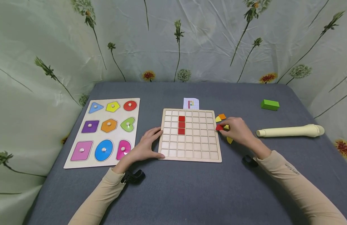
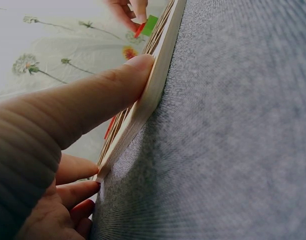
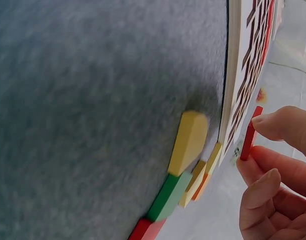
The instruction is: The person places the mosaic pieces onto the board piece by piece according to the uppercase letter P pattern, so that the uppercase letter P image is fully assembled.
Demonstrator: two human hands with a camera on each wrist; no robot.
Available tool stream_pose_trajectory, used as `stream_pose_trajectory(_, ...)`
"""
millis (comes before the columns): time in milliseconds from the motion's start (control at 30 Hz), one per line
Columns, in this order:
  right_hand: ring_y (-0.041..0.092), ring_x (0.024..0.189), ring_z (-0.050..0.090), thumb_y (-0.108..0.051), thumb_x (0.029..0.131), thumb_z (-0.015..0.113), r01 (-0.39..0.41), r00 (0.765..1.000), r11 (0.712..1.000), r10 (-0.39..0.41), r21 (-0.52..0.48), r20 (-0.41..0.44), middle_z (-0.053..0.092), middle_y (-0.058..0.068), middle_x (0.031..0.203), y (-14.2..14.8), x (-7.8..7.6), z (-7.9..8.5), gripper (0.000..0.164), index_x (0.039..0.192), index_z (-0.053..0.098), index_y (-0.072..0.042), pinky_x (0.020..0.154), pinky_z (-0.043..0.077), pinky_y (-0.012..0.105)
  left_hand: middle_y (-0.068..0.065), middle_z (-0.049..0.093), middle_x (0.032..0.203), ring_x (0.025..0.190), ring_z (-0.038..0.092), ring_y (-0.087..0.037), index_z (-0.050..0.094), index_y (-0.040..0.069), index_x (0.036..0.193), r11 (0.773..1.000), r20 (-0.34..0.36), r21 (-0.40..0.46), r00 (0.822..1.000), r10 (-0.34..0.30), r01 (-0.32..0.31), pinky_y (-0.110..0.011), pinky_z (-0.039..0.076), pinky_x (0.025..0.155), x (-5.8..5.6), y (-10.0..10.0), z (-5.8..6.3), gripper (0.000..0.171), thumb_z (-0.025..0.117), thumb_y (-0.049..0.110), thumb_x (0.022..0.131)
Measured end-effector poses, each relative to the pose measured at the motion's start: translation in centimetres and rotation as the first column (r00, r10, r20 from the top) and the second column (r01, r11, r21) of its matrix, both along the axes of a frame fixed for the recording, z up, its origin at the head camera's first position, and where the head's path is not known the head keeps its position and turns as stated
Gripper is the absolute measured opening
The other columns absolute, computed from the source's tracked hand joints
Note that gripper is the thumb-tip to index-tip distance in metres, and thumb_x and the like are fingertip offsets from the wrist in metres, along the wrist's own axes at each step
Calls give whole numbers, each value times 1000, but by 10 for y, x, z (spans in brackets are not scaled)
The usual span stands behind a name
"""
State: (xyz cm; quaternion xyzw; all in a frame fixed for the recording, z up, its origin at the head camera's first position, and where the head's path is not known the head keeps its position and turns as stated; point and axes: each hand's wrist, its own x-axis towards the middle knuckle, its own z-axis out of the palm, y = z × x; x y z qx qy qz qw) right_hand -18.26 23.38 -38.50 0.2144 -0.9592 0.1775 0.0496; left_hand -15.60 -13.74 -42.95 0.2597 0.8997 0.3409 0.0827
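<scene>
A wooden grid board (image 1: 196,154) lies in the middle of the table, three red squares (image 1: 181,124) in a column on it. My left hand (image 1: 145,145) touches its left side, fingertips at the left edge and straight thumb at the near corner. Just past the board's right edge, my right hand (image 1: 238,131) pinches a red tile (image 3: 250,135) between thumb and fingertips, held up off the cloth. Beneath that hand lie loose pieces: a yellow piece (image 3: 188,142), a green piece (image 3: 168,197), a red piece (image 3: 147,229) and an orange piece (image 1: 222,116).
A small pattern card (image 1: 191,103) sits behind the board. To the left lies a knobbed shape puzzle (image 1: 101,131). On the right are a green block (image 1: 270,105) and a cream-coloured stick-like object (image 1: 290,130). A flowered curtain (image 1: 213,40) hangs behind the table.
</scene>
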Motion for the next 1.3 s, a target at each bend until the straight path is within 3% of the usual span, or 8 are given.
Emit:
stream_pose_trajectory(267, 15, 64, 52, -10, 75, 73, -39, 999, 999, 39, -11, 10, 71, 13, 82, -12, 2, 2, 22, 92, 72, 2, 57, 38, 24, -17, 29, 152, 140, 21, -37, 33, 2, 144, 1000, 9, -3, 1000, 0, 0, -65, 20, 107, 0, 1, 1, 99, 84, 31, 65)
stream_pose_trajectory(567, 9, 56, 43, -11, 74, 74, -76, 997, 996, 75, -45, -13, 71, 8, 77, -27, 2, 2, 18, 89, 73, -1, 54, 33, 21, -17, 30, 151, 140, 21, -37, 33, 2, 144, 1000, 3, -3, 1000, -5, 5, -67, 21, 106, -1, 1, 2, 98, 84, 31, 65)
stream_pose_trajectory(800, 19, 73, 61, -8, 75, 72, -91, 996, 994, 91, -68, 6, 72, 11, 85, -40, 1, 2, 17, 90, 74, 0, 62, 45, 27, -18, 30, 151, 140, 22, -38, 34, 1, 144, 1000, -6, -3, 1000, -7, 7, -65, 21, 107, -1, 0, 2, 98, 84, 31, 65)
stream_pose_trajectory(1167, 17, 74, 59, -10, 76, 70, -127, 990, 990, 131, -59, 56, 71, 10, 85, -60, 4, -1, 20, 93, 74, -1, 65, 45, 26, -16, 28, 152, 140, 20, -37, 32, 2, 145, 1000, 17, 2, 1000, -5, 5, -66, 19, 107, 0, 0, 1, 99, 84, 32, 66)
stream_pose_trajectory(1300, 16, 73, 60, -11, 76, 72, -152, 987, 987, 155, -52, 49, 71, 9, 85, -66, 3, -1, 19, 92, 74, -2, 65, 47, 26, -18, 31, 150, 138, 22, -37, 34, 3, 144, 999, -22, 42, 1000, -14, 15, -67, 21, 105, 1, -1, 0, 99, 83, 39, 66)
